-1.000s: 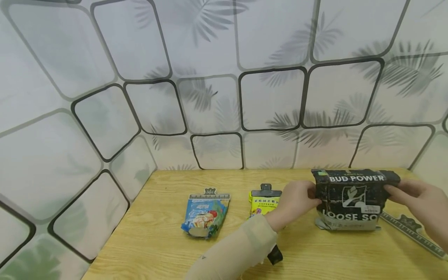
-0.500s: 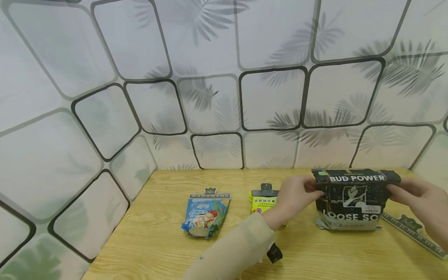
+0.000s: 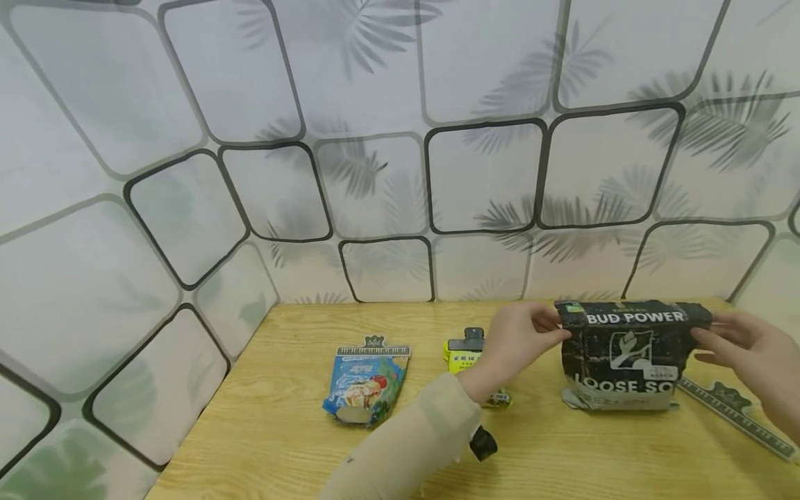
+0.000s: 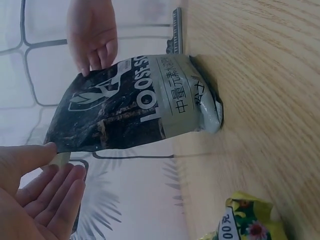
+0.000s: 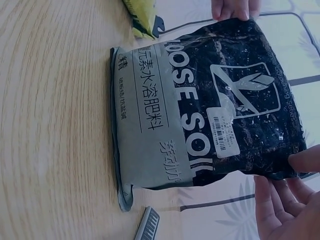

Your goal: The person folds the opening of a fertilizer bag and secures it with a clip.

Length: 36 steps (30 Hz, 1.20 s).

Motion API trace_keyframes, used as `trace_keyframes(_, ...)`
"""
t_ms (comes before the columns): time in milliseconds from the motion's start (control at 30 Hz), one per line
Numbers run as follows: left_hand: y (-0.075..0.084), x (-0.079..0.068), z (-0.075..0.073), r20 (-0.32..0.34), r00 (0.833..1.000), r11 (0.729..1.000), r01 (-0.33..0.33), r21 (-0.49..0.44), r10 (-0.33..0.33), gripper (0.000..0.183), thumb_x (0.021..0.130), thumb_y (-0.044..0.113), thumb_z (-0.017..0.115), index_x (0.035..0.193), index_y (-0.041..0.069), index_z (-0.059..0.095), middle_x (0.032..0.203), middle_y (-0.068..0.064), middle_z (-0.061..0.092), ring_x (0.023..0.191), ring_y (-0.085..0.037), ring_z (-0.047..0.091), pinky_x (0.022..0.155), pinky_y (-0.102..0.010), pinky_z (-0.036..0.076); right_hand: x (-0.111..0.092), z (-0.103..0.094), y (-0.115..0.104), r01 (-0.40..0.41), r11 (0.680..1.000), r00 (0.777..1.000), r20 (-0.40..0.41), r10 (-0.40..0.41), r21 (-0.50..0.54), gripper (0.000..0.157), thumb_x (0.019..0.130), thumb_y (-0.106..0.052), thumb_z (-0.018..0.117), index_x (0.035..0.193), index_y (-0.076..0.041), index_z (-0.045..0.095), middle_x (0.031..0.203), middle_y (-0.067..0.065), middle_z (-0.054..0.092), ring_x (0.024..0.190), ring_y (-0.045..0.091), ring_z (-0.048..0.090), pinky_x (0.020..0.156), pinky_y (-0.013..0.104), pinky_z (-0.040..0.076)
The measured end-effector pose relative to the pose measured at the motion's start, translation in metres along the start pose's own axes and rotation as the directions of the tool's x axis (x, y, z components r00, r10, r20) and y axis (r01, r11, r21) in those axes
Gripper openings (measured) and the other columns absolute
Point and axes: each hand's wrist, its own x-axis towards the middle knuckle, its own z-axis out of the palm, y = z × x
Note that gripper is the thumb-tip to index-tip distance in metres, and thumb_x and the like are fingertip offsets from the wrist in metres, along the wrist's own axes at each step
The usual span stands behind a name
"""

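A black and grey bag of loose soil (image 3: 625, 354) stands upright on the table at the right, its top edge folded over. My left hand (image 3: 515, 340) pinches its upper left corner, thumb in front and fingers behind; in the left wrist view the other fingers of this left hand (image 4: 40, 195) are spread off the bag. At the upper right corner my right hand (image 3: 746, 344) pinches the bag (image 5: 220, 105) between thumb and fingers. A long silver clip with a piano-key pattern (image 3: 737, 417) lies on the table beside the bag, below my right hand.
On the wooden table (image 3: 275, 430), a blue packet (image 3: 365, 389) carries a piano-key clip (image 3: 373, 347) along its top. A yellow packet (image 3: 461, 360) with a black clip (image 3: 471, 340) is partly behind my left arm. A patterned curtain (image 3: 375, 187) rises behind the table.
My left hand has shifted slightly left and up along the bag's corner, its fingers a little looser. The bag and right hand have barely moved.
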Motion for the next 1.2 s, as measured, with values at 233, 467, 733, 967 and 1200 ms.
trace_keyframes(233, -0.0011, 0.0006, -0.0029, -0.037, 0.999, 1.000, 0.009, -0.028, -0.010, 0.030, 0.093, 0.025, 0.086, 0.119, 0.017, 0.076, 0.098, 0.006, 0.079, 0.080, 0.005, 0.067, 0.069, -0.008, 0.053, 0.0008, -0.0018, 0.0003, 0.031, 0.996, 0.999, 0.034, -0.028, -0.084, 0.070, 0.111, -0.015, 0.057, 0.162, 0.015, 0.020, 0.088, -0.024, 0.065, 0.070, -0.018, 0.055, 0.058, 0.018, 0.055)
trace_keyframes(467, -0.0005, 0.0019, -0.0038, -0.046, 0.999, 0.998, -0.002, -0.057, -0.001, 0.034, 0.093, 0.023, 0.085, 0.124, 0.017, 0.072, 0.099, 0.007, 0.077, 0.081, 0.005, 0.068, 0.073, -0.008, 0.054, -0.0039, -0.0003, -0.0052, 0.098, 0.989, 0.995, 0.043, -0.094, -0.108, 0.068, 0.110, -0.012, 0.058, 0.168, -0.004, 0.024, 0.097, -0.003, 0.072, 0.078, -0.025, 0.047, 0.058, 0.019, 0.055)
trace_keyframes(733, -0.0006, 0.0032, -0.0034, -0.026, 0.998, 0.997, -0.064, -0.048, 0.063, 0.025, 0.098, 0.017, 0.080, 0.122, 0.014, 0.074, 0.098, 0.003, 0.080, 0.079, 0.005, 0.069, 0.072, -0.006, 0.053, -0.0039, 0.0013, -0.0035, 0.222, 0.955, 0.975, 0.044, -0.218, -0.194, 0.065, 0.106, -0.004, 0.063, 0.165, -0.011, 0.036, 0.079, -0.021, 0.059, 0.074, -0.018, 0.052, 0.055, 0.022, 0.054)
trace_keyframes(967, 0.0009, 0.0006, -0.0026, -0.015, 0.998, 0.997, -0.063, -0.037, 0.063, 0.021, 0.100, 0.018, 0.077, 0.121, 0.017, 0.075, 0.098, 0.005, 0.079, 0.078, 0.007, 0.065, 0.071, -0.006, 0.052, -0.0041, 0.0011, 0.0005, 0.213, 0.962, 0.977, 0.049, -0.207, -0.171, 0.053, 0.106, -0.007, 0.064, 0.156, -0.013, 0.048, 0.082, -0.030, 0.059, 0.078, -0.020, 0.051, 0.057, 0.021, 0.055)
trace_keyframes(1200, 0.0014, -0.0005, -0.0011, -0.005, 0.999, 0.998, -0.037, -0.043, 0.037, 0.019, 0.101, 0.020, 0.076, 0.120, 0.018, 0.076, 0.096, 0.007, 0.079, 0.078, 0.006, 0.065, 0.071, -0.007, 0.052, -0.0069, 0.0006, -0.0006, 0.197, 0.971, 0.980, 0.055, -0.191, -0.138, 0.048, 0.108, -0.008, 0.062, 0.148, -0.034, 0.053, 0.089, -0.041, 0.055, 0.084, -0.025, 0.048, 0.058, 0.019, 0.054)
